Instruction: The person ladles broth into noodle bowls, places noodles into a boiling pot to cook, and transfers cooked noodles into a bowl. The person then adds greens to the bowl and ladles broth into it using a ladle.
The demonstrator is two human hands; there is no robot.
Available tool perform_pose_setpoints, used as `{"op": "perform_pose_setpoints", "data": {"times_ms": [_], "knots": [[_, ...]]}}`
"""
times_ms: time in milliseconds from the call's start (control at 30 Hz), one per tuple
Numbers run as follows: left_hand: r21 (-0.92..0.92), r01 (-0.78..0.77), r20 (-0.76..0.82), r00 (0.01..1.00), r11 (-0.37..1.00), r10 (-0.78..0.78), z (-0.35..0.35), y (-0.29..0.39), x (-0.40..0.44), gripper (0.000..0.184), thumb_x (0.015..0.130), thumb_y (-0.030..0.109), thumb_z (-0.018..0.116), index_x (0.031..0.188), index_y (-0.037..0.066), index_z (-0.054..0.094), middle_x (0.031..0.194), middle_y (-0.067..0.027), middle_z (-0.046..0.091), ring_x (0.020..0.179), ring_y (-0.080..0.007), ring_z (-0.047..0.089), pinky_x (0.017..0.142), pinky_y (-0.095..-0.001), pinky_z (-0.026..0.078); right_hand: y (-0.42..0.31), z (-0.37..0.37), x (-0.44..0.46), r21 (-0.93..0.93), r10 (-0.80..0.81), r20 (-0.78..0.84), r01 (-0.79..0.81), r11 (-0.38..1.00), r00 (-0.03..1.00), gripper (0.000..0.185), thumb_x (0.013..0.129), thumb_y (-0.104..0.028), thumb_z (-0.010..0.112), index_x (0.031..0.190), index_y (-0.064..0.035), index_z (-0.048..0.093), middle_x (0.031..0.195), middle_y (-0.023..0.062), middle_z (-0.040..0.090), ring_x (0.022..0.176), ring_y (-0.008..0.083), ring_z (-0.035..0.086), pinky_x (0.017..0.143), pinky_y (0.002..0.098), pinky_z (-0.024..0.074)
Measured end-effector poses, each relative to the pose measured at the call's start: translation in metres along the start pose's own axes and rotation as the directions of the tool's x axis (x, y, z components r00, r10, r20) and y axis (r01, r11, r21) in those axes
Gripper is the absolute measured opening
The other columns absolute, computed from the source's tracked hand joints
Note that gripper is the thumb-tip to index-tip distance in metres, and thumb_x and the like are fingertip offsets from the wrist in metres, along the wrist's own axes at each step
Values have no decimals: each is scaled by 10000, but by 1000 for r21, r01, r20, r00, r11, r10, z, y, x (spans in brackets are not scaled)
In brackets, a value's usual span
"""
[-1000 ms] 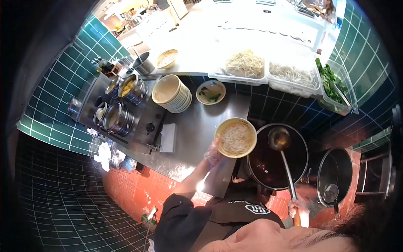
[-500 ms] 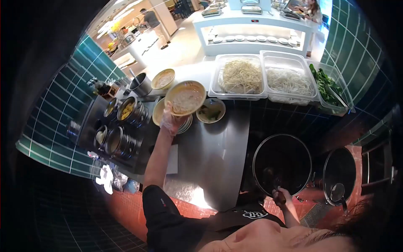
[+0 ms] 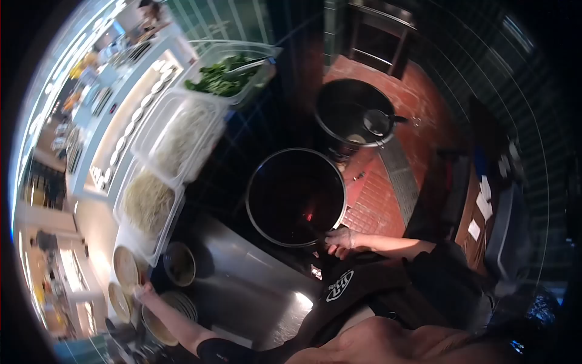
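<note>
My left hand [image 3: 143,292], in a clear glove, has its fingers on the near rim of a yellowish bowl [image 3: 126,268] with pale contents. That bowl is at the ledge beside the noodle tub, close to a similar bowl [image 3: 120,303]. Just inward stands a bowl with dark greens [image 3: 180,264]. Below my left forearm are stacked bowls [image 3: 160,318]. My right hand [image 3: 339,240] is wrapped around a handle, apparently a ladle's, at the near rim of a large round pot [image 3: 254,221]. The ladle's head is lost in the dark pot.
Clear tubs hold yellowish noodles [image 3: 147,203], white noodles [image 3: 185,133] and leafy greens [image 3: 218,77] with tongs. A second large pot [image 3: 321,124] with a round strainer [image 3: 377,122] stands beyond, on the red tiled floor [image 3: 376,203]. A steel counter [image 3: 242,261] lies between my arms.
My view has swung to the right and tilted. My left hand has moved the bowl from over the stacked bowls to the ledge beside the other bowl. My right hand stays on the handle.
</note>
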State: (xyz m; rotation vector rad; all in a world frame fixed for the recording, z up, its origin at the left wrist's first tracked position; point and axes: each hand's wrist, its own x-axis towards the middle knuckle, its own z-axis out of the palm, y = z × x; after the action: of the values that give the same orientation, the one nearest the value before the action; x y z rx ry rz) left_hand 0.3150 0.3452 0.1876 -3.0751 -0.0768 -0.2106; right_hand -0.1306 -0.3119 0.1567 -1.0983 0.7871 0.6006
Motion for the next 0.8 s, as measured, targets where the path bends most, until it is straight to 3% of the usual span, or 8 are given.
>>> {"op": "perform_pose_setpoints", "data": {"times_ms": [167, 233, 367, 433, 467, 633, 700, 800], "knots": [[-431, 125, -44, 986, 894, -159, -29, 31, -15, 503, 864, 346, 604, 1206, -18, 546, 1164, -125, 620, 1077, -266, 583, 958, -337, 432, 14, -51, -17, -85, -134, -85, 127, 988, 987, 327, 919, -293, 531, 1113, -36, 586, 787, 86, 623, 509, 132, 536, 460, 267, 484], [-508, 118, -64, 983, 853, -174, -64, 73, -38, 505, 857, 325, 626, 1199, -37, 544, 1134, -140, 634, 1062, -270, 591, 951, -337, 435, 49, -117, 15, 262, -164, -275, 238, 935, 947, 200, 886, -217, 551, 988, -51, 598, 727, 87, 614, 515, 139, 538, 443, 277, 465], [-678, 119, -84, 968, 725, -237, -97, 123, -99, 536, 890, 287, 597, 1264, -65, 443, 1109, -180, 629, 1036, -261, 597, 937, -328, 453, -4, -235, -2, 246, -299, -751, 670, 700, 588, 353, 773, -65, 673, 1083, -28, 508, 721, 17, 562, 547, 132, 533, 418, 249, 425], [-983, 122, 139, 983, -136, -121, -88, 116, -130, 503, 913, 311, 553, 1261, -38, 451, 1114, -158, 617, 1033, -264, 592, 933, -353, 467, -44, -284, -9, -43, -497, -799, 792, 609, 339, 515, 791, -70, 662, 1249, -30, 429, 748, 37, 553, 520, 112, 511, 421, 230, 393], [-807, 149, 187, 982, -572, -8, -88, 120, -147, 488, 925, 322, 531, 1260, -25, 455, 1117, -147, 611, 1032, -266, 589, 931, -366, 474, -79, -285, -28, -197, -551, -791, 740, 643, 268, 563, 783, -93, 678, 1278, -37, 415, 799, 58, 569, 606, 142, 552, 492, 247, 431], [-876, 320, 434, 850, -361, -299, -115, 220, -265, 453, 944, 345, 478, 1278, 38, 471, 1150, -107, 556, 1049, -233, 546, 934, -380, 475, -154, -380, 9, -753, -813, -580, 418, 509, -54, 557, 748, -202, 718, 1237, -54, 496, 1056, 135, 583, 1000, 256, 566, 836, 338, 463], [-863, 361, 477, 813, -354, -334, -121, 270, -304, 446, 920, 311, 527, 1279, 50, 483, 1140, -86, 552, 1016, -217, 539, 936, -377, 468, -184, -399, -2, -698, -778, -627, 411, 586, 44, 521, 737, -246, 722, 1187, -50, 548, 1143, 152, 562, 1117, 277, 517, 931, 362, 424], [-880, 349, 416, 894, -322, -168, -120, 362, -357, 428, 881, 258, 585, 1243, 40, 518, 1119, -87, 559, 956, -206, 550, 913, -362, 471, -236, -414, -17, -827, -814, -550, 13, 562, 187, 461, 768, -370, 657, 1100, -55, 606, 1061, 196, 611, 1018, 327, 582, 887, 381, 462]]}}
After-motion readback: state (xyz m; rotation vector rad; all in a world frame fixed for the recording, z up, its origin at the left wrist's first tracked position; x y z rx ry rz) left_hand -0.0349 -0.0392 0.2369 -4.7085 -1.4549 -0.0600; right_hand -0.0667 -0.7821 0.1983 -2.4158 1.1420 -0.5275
